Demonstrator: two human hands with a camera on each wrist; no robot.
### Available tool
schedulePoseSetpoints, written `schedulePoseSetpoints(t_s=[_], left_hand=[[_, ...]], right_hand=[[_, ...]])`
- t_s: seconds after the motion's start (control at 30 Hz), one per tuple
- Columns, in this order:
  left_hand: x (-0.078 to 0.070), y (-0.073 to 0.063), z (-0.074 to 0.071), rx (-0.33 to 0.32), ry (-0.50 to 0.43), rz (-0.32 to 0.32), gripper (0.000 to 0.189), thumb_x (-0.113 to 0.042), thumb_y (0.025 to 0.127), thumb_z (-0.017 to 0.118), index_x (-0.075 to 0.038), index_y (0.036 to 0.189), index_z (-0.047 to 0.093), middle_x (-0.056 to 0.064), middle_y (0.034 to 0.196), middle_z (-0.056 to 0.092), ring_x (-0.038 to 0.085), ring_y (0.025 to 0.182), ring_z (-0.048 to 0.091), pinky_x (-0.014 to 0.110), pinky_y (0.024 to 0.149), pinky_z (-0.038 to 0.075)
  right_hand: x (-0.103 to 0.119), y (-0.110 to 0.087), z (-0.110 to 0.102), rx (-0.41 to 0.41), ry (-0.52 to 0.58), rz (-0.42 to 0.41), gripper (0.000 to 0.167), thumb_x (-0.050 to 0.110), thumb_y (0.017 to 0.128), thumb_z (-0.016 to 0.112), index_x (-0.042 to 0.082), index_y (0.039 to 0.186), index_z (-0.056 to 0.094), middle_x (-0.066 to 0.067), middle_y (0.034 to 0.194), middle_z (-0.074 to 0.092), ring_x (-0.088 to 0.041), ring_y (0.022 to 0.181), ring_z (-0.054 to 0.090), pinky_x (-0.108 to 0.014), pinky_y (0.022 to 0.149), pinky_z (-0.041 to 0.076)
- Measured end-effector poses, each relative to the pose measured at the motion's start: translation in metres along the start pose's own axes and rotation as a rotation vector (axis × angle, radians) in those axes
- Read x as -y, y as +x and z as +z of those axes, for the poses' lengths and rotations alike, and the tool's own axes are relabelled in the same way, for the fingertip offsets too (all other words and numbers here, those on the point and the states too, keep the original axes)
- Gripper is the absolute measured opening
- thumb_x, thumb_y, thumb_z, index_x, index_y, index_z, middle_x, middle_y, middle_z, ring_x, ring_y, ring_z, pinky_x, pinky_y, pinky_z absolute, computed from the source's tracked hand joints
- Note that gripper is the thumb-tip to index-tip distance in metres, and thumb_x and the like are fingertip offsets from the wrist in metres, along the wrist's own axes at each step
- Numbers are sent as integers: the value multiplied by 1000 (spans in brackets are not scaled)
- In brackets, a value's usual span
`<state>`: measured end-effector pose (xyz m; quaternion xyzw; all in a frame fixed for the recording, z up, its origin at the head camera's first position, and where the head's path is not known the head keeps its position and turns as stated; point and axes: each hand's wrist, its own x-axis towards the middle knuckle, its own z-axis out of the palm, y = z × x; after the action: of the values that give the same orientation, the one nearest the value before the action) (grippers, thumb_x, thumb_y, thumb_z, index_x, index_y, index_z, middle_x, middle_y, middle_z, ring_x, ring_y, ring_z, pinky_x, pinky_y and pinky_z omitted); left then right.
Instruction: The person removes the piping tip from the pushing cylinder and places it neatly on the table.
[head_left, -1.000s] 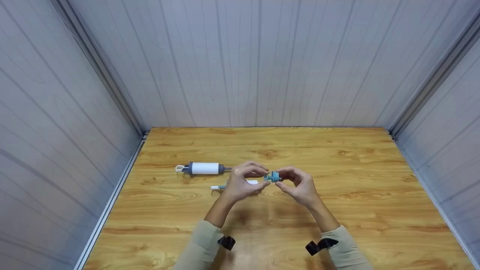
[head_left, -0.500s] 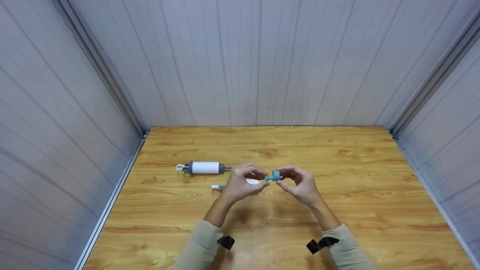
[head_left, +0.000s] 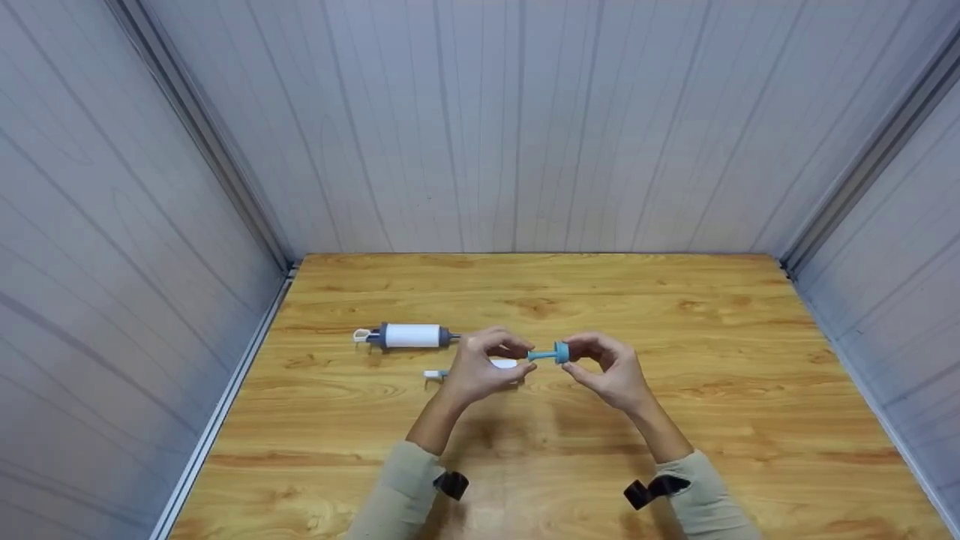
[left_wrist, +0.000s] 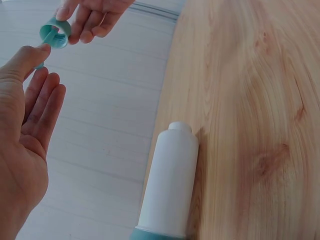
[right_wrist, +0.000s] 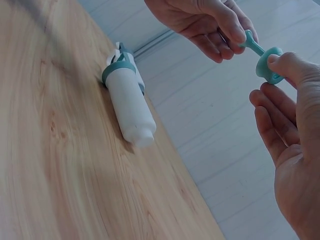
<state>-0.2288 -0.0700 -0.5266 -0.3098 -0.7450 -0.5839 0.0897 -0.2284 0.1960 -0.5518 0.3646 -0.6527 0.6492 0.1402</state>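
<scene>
1. So the grey-and-white tube (head_left: 411,335) lay on its side on the wooden table (head_left: 712,360), furthest left, white loop (head_left: 361,335) pointing left
2. A bit nearer and further right was the white-and-teal tube (left_wrist: 172,177), also lying down, partly hidden by the left hand (head_left: 480,367)
3. That hand had its thumb and fingertips pinched on one end of a teal stem (head_left: 544,355), off the table
4. Stem ran right to the teal cap (head_left: 562,352), also in the air
5. Right hand (head_left: 611,371) pinched the cap, thumb and fingers only cap-wide apart
</scene>
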Motion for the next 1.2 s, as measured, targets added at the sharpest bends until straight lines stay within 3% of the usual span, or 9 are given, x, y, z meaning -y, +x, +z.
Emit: schedulePoseSetpoints(t_s=[0.37, 0.67, 0.9, 1.2], left_hand=[[1, 3, 4, -10, 16, -14, 19, -3, 93, 91, -1, 110, 85, 16, 110, 84, 28, 97, 85, 31, 89, 70], [-7, 21, 8, 6, -12, -17, 19, -6, 95, 89, 1, 112, 83, 19, 112, 83, 36, 100, 83, 36, 93, 71], [-14, 33, 8, 2, -15, -12, 18, -5, 95, 90, 0, 111, 84, 20, 112, 83, 34, 100, 83, 41, 93, 71], [-20, 42, 16, 5, -15, 5, 18, -7, 96, 89, 0, 112, 84, 19, 110, 83, 35, 100, 82, 32, 94, 70]], right_hand=[[1, -10, -18, -34, -43, 34, 39, -30, 85, 73, -19, 122, 71, 9, 120, 81, -3, 104, 77, -20, 90, 65], [5, -14, -42, -44, -70, 25, 40, -32, 85, 71, -20, 123, 70, 8, 121, 82, -3, 105, 77, -17, 91, 63], [8, -18, -63, -36, -97, 6, 41, -34, 83, 71, -21, 122, 71, 6, 121, 83, -2, 105, 78, -16, 90, 63], [9, -29, -86, -36, -161, 54, 41, -33, 83, 73, -18, 121, 73, 5, 114, 83, -2, 102, 79, -16, 89, 64]])
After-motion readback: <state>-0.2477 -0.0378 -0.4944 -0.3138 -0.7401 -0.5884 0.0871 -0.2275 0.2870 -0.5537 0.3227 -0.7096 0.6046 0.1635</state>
